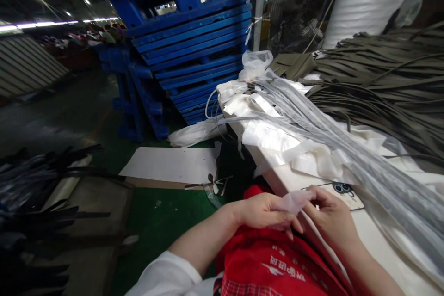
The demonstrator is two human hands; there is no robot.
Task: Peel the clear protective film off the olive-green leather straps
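Observation:
A small translucent whitish piece of film or thin plastic (294, 200) is stretched between my two hands, above the red apron (270, 259). My left hand (262, 211) is closed on its left end, fingers curled underneath. At the right end, my right hand (329, 212) pinches it between thumb and forefinger. Just behind my right hand, a phone (354, 198) with a patterned case lies on the white table (378, 236). Loose white translucent strips (319, 162) and a bundle of long clear-grey plastic strips (347, 148) lie beyond it.
Dark olive strips (388, 69) are heaped at the right, below a wrapped white roll (364, 4). Blue pallets (204, 51) are stacked ahead. On the green floor (163, 222) lies a white board (173, 164). Black strips (38, 185) crowd the left side.

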